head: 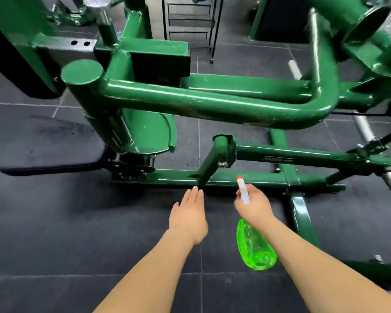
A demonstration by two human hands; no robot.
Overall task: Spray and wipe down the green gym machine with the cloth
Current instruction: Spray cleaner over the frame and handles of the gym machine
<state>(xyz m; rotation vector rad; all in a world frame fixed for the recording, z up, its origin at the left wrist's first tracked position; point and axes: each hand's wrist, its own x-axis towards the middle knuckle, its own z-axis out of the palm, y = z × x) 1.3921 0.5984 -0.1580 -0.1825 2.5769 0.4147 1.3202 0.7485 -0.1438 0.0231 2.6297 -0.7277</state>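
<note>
The green gym machine [212,105] fills the upper half of the head view, with a thick curved tube across the middle and a low frame rail [246,178] near the floor. My right hand [254,205] grips a bright green spray bottle [255,247] by its white trigger head, whose red nozzle points toward the low rail. My left hand [189,214] is stretched forward with straight fingers, its fingertips close to a slanted green bar [209,164], and holds nothing. No cloth is in view.
Dark rubber floor tiles [77,233] lie under my arms. A black padded seat [50,147] sits low at the left. Chrome bars [370,141] run down the right side. A black wire rack [190,21] stands at the back.
</note>
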